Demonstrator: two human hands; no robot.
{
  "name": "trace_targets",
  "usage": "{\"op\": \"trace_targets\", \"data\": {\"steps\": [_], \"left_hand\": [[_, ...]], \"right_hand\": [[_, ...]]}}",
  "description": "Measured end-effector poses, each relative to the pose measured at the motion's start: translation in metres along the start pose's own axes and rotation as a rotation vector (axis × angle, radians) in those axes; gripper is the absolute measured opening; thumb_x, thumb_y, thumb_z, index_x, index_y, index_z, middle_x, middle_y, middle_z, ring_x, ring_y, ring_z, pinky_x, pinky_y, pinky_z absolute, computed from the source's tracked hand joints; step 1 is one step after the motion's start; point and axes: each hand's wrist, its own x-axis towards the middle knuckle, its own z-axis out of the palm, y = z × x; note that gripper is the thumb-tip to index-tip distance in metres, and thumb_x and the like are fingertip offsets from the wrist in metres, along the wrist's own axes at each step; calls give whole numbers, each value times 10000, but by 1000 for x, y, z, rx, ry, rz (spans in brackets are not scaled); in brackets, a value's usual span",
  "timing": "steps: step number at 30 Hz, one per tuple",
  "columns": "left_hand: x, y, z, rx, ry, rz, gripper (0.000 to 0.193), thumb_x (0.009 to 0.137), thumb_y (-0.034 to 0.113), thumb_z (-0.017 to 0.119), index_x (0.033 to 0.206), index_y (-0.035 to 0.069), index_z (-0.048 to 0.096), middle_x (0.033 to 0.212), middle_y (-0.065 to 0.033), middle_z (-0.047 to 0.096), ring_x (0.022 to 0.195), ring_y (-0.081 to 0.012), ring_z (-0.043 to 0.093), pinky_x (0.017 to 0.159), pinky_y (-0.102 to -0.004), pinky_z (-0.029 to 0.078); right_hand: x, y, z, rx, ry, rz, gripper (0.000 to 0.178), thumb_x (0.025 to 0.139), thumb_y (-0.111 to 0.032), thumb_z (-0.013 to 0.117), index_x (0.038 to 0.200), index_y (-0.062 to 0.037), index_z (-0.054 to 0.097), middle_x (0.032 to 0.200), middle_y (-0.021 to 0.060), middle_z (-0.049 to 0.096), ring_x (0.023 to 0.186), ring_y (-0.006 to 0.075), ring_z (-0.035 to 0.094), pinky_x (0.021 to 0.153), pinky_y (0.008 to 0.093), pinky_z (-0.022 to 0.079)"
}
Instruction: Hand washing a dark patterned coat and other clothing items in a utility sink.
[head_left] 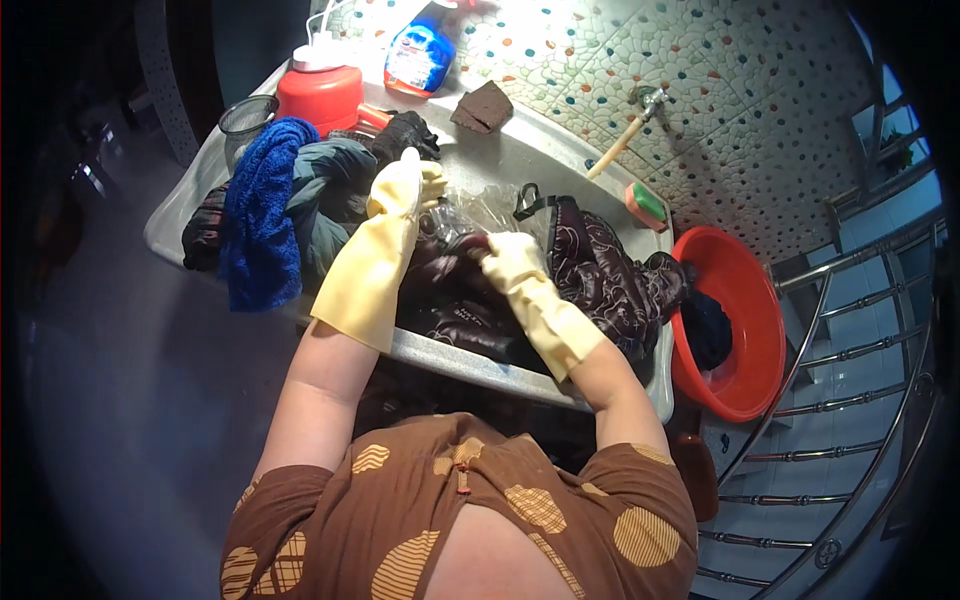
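Pale yellow rubber gloves cover both my hands. My left hand (405,188) is over the washing in the stone sink (440,354), its fingers curled beside a dark garment (605,270) with a shiny, quilted look and fine pale line patterns. My right hand (512,260) grips a bunched, reddish-edged part of this garment, lower and to the right of my left hand. Between them the cloth is blurred, and something clear, water or thin plastic, shows behind. The left fingers' undersides are hidden. A dark strap loop (528,202) sticks up from the garment.
Over the sink's left side hang a blue towel (266,215) and grey-green cloth (330,180). Behind stand a red jug (320,98), a blue bottle (420,60) and a brown pad (483,107). A tap (652,98), a sponge (647,205) and a red basin (745,300) are rightward, beside a metal railing (850,405).
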Motion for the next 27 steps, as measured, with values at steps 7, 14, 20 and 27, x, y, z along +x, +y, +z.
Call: {"op": "trace_targets", "data": {"steps": [7,14,20,27], "left_hand": [[30,-27,-4,-183,-21,187,480,1032,425,434,809,77,679,764,-51,677,632,-169,609,587,-294,462],[-5,-2,26,1024,204,196,450,958,385,436,993,28,708,990,-200,713,1018,-349,661,934,-425,476],[35,-13,-6,1337,124,201,409,860,376,570,1061,50,712,1037,-201,711,1062,-350,646,945,-414,473],[-22,-69,-14,1288,41,132,395,834,354,600,1059,50,712,1044,-200,710,1055,-345,648,930,-408,480]], "right_hand": [[-30,64,-92,566,483,649,433,904,-446,650,1025,-35,705,938,189,723,862,374,693,745,442,506],[-38,95,-188,792,765,683,284,908,-275,700,1004,-10,731,884,57,712,737,162,611,656,332,485],[-26,147,-168,944,897,804,472,889,-309,741,1144,81,664,1104,172,705,952,237,670,846,349,528],[-76,210,-101,897,910,1160,454,902,-208,732,1239,73,614,1179,164,682,1080,233,641,988,339,469]]}}
